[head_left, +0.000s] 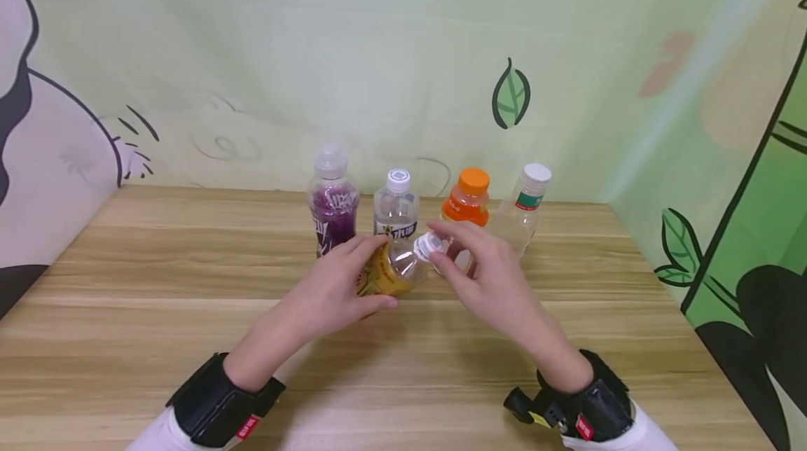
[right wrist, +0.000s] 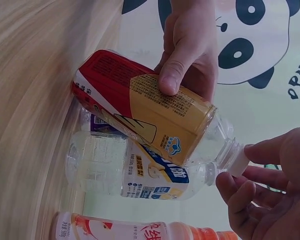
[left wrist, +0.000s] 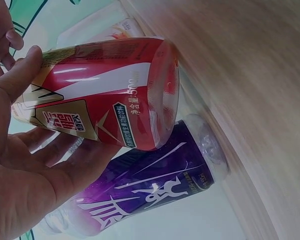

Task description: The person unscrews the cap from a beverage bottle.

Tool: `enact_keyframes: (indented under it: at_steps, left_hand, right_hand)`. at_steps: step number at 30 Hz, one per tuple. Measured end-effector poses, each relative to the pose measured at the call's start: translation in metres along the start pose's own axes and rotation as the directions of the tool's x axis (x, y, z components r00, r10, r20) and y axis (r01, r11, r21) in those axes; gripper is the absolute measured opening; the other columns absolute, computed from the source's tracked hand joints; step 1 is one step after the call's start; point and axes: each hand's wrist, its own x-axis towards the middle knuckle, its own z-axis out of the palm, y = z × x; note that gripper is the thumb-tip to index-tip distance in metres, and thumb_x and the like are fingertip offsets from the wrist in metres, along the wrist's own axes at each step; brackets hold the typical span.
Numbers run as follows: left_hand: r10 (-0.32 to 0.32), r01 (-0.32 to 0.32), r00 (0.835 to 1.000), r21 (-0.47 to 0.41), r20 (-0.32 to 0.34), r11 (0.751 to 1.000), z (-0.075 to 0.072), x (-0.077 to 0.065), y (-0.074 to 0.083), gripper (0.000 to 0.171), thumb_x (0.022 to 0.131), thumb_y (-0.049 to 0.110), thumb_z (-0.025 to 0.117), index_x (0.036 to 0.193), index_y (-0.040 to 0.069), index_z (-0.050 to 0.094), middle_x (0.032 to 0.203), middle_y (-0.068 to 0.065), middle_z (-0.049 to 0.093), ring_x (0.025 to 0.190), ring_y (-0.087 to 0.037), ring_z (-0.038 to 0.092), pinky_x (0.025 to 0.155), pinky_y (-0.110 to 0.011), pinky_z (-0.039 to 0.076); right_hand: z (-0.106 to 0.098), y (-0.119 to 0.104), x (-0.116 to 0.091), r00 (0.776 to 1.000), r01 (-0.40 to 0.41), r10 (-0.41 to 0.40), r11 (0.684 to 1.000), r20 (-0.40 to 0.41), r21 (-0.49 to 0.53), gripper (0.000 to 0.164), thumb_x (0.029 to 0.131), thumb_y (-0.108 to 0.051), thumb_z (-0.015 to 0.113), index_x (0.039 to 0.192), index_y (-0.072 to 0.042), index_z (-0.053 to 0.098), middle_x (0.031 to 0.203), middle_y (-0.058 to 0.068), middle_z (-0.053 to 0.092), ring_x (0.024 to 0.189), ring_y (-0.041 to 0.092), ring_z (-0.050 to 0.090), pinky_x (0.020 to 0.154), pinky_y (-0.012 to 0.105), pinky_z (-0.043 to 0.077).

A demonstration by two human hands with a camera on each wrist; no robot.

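The left hand [head_left: 334,283] grasps the yellow-and-red bottle [head_left: 389,269], tilted above the table [head_left: 157,311] with its neck toward 3 o'clock. The right hand [head_left: 488,272] pinches its white cap [head_left: 429,246]. 4 bottles [head_left: 396,209] stand at 12 o'clock.

Looks like a staged recording booth, not a home or shop. A printed cartoon backdrop [head_left: 403,52] w/ panda outlines, a leaf [head_left: 511,94] & bamboo is enclosing a bare wood-grain table [head_left: 157,311] on three sides. Four drink bottles [head_left: 396,206] are standing in a neat row at the back edge. Black wrist-cam straps [head_left: 217,405] are showing on both arms.
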Motion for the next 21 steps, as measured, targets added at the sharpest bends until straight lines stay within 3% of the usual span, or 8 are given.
enact_keyframes:
  at_steps: [11, 21]
  left_hand:
    - [0.006, -0.006, 1.000, 0.004, -0.007, 1.000, 0.0007, -0.0004, 0.0000, 0.082, 0.076, 0.044, 0.084, 0.140, 0.008, 0.048, 0.128, -0.004, 0.055, 0.111, -0.020, 0.058, 0.093, -0.033, 0.046]
    - [0.004, -0.004, 1.000, -0.001, -0.003, 1.000, 0.0007, -0.0004, -0.0001, 0.082, 0.076, 0.043, 0.084, 0.141, 0.009, 0.047, 0.128, -0.003, 0.055, 0.111, -0.019, 0.057, 0.093, -0.033, 0.046]
  right_hand:
    - [0.0013, -0.0001, -0.0014, 1.000, -0.028, 0.028, 1.000, 0.005, 0.006, 0.030, 0.092, -0.008, 0.070, 0.122, -0.012, 0.066, 0.106, -0.005, 0.057, 0.079, 0.007, 0.055, 0.050, 0.020, 0.046]
    - [0.0018, 0.0002, -0.0003, 1.000, -0.019, 0.019, 0.999, -0.007, 0.035, 0.029, 0.091, -0.016, 0.073, 0.119, -0.015, 0.068, 0.096, -0.011, 0.060, 0.078, 0.006, 0.055, 0.055, 0.023, 0.048]
